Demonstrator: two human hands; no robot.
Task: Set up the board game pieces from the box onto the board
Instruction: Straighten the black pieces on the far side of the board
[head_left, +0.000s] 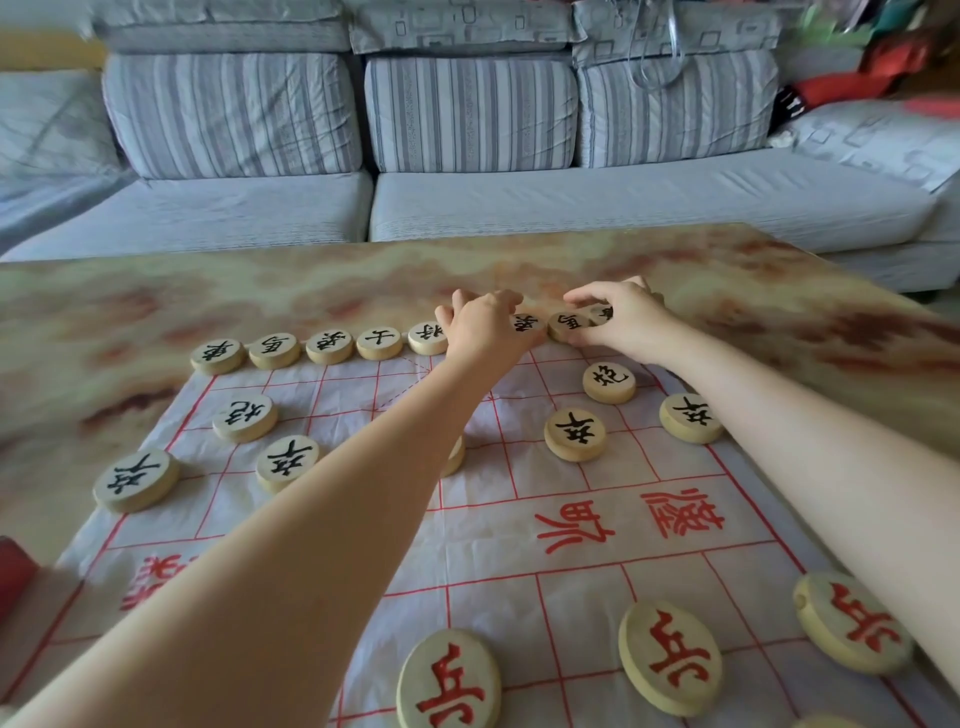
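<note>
A thin white sheet board (519, 545) with a red grid lies on the table. Round wooden discs with black characters line its far edge, such as one (325, 346), and several more stand on the rows nearer me, such as one (575, 434). Three discs with red characters, such as one (670, 657), sit near the front. My left hand (483, 325) reaches to the far row and its fingers curl over a black-marked disc (527, 325). My right hand (618, 319) pinches the neighbouring black-marked disc (569, 325) at its edge. The box is out of view.
The board lies on a marbled green-and-brown table (208, 301). A grey striped sofa (467, 171) stands behind the table. A red object (13, 571) shows at the left edge.
</note>
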